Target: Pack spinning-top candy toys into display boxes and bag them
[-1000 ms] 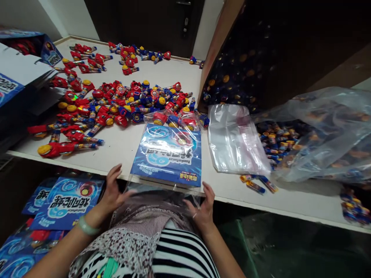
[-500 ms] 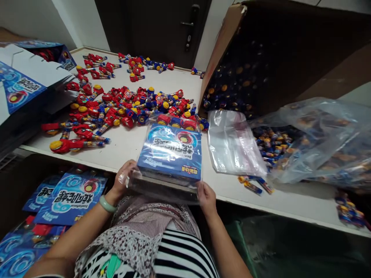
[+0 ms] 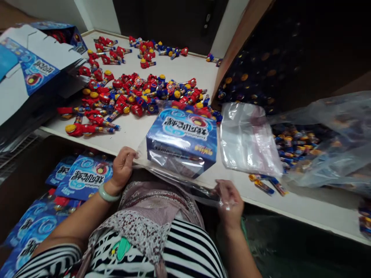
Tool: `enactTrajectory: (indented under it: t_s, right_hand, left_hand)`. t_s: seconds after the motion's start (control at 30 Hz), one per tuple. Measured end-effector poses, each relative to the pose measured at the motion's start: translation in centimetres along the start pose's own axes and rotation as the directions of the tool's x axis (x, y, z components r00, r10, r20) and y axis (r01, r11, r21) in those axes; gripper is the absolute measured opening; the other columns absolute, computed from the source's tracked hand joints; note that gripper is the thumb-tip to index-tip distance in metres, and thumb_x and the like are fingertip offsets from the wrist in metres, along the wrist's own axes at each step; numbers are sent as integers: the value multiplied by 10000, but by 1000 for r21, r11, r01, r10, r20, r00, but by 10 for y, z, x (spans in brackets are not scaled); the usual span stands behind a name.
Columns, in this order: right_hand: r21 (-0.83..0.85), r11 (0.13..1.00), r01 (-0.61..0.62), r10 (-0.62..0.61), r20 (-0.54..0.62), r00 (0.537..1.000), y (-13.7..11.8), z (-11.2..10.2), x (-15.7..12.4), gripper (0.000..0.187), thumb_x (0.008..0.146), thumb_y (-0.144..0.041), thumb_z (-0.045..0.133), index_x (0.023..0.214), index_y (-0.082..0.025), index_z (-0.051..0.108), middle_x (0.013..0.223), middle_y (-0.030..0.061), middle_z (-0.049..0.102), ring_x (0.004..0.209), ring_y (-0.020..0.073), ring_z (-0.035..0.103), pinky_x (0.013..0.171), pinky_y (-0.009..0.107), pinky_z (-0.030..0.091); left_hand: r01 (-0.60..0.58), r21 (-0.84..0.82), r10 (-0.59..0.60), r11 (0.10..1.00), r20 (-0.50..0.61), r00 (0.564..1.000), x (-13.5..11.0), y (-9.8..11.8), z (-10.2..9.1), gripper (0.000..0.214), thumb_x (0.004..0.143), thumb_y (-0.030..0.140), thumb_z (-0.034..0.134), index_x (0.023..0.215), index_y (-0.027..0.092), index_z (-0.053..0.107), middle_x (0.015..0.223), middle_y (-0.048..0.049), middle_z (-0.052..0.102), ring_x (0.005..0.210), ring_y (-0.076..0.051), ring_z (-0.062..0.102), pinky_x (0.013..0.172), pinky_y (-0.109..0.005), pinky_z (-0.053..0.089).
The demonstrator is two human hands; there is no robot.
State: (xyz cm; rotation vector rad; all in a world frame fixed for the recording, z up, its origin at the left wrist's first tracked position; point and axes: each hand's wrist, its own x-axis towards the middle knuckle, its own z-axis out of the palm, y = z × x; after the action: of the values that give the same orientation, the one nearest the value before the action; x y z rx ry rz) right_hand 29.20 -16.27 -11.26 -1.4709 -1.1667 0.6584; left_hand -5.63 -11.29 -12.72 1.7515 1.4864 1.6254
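A blue printed box [image 3: 182, 137] sits inside a clear plastic bag [image 3: 171, 170] at the near edge of the white table [image 3: 130, 135]. My left hand [image 3: 123, 168] is closed on the bag's open edge at the left of the box. My right hand [image 3: 230, 200] pinches the same edge further right, below the table edge. The bag's mouth is stretched between both hands. Several red, blue and yellow toys [image 3: 130, 96] lie spread on the table behind the box.
A stack of clear bags [image 3: 249, 141] lies right of the box. A large plastic sack of small toys [image 3: 321, 143] and a dark open carton [image 3: 278, 58] stand at the right. Flat blue box blanks [image 3: 82, 175] lie below left; folded cartons [image 3: 31, 73] at far left.
The box has turned and lifted at its near end inside the bag. My right hand moved right and down, pulling the bag's mouth wide; my left hand stayed gripping the left edge.
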Motion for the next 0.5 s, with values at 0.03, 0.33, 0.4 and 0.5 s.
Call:
enactTrajectory:
  t_s: [0.03, 0.33, 0.4, 0.5]
  right_hand:
    - [-8, 1000, 25, -26, -36, 999, -3, -10, -2, 215, 890, -408, 656, 887, -204, 725, 765, 17, 687, 582, 126, 614, 552, 251, 513]
    - [-287, 889, 356, -359, 44, 932, 37, -77, -28, 255, 761, -355, 798, 961, -208, 738, 768, 43, 703, 615, 170, 633, 592, 328, 529]
    - [-230, 871, 434, -411, 143, 900, 29, -88, -24, 236, 740, -409, 811, 889, -240, 741, 747, 57, 697, 608, 199, 642, 552, 362, 527]
    - [-248, 873, 420, -326, 342, 881, 8, -94, -8, 225, 728, -519, 783, 700, -303, 729, 720, 104, 689, 664, 279, 683, 563, 462, 552]
  left_hand:
    - [-71, 66, 73, 995, -33, 997, 2, 1, -9, 196, 970, 269, 525, 851, 181, 653, 734, -20, 604, 705, -144, 571, 698, -274, 466]
    - [-234, 191, 212, 953, 129, 969, -58, -15, -52, 45, 860, 192, 637, 903, 199, 626, 801, -35, 680, 749, -152, 628, 704, -289, 528]
    - [-105, 81, 95, 991, 111, 989, -58, -12, -55, 101, 858, 294, 675, 829, 204, 640, 881, -65, 700, 862, -183, 647, 806, -362, 546]
    - [106, -262, -39, 959, 249, 968, -44, -9, -58, 232, 826, 436, 736, 773, 214, 696, 911, -91, 718, 975, -237, 655, 919, -456, 528]
